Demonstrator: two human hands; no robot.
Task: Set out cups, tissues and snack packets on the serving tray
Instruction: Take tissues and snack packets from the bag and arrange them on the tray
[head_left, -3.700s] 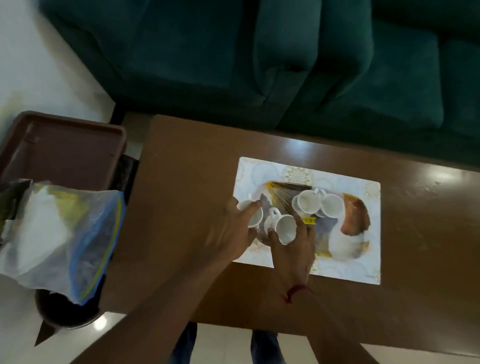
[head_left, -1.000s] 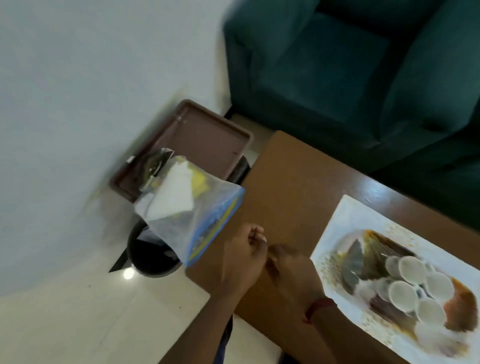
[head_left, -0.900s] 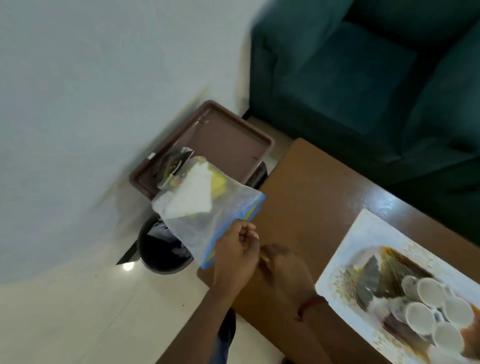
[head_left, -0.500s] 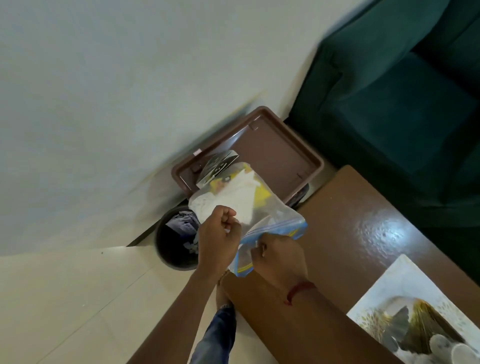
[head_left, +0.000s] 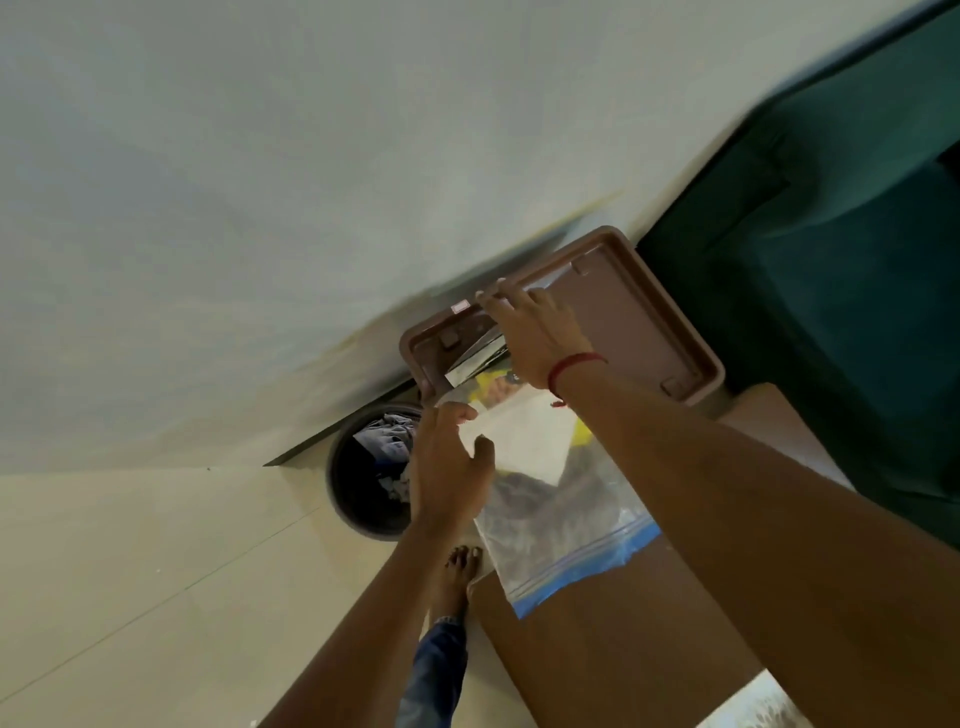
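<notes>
The brown serving tray (head_left: 649, 322) rests near the wall, beyond the table's corner. A clear zip bag (head_left: 561, 514) with a blue seal lies from the tray's near end onto the table, with white tissues (head_left: 524, 441) and a yellow packet (head_left: 488, 387) inside. My left hand (head_left: 447, 467) pinches the bag's left edge at the tissues. My right hand (head_left: 535, 332) stretches over a shiny dark snack packet (head_left: 470, 358) in the tray, fingertips at the far rim. Whether it grips anything is hidden. No cups are in view.
A dark round bin (head_left: 363, 473) with cloth in it stands on the floor under the tray's left end. The brown table (head_left: 597, 649) has a printed placemat (head_left: 753, 712) at the bottom edge. A green sofa (head_left: 831, 286) is on the right. My bare foot (head_left: 460, 571) stands by the table.
My view has swung left from the cups to the tray. My right hand let go of the bag's seal and reached up over the packet in the tray. My left hand still holds the bag.
</notes>
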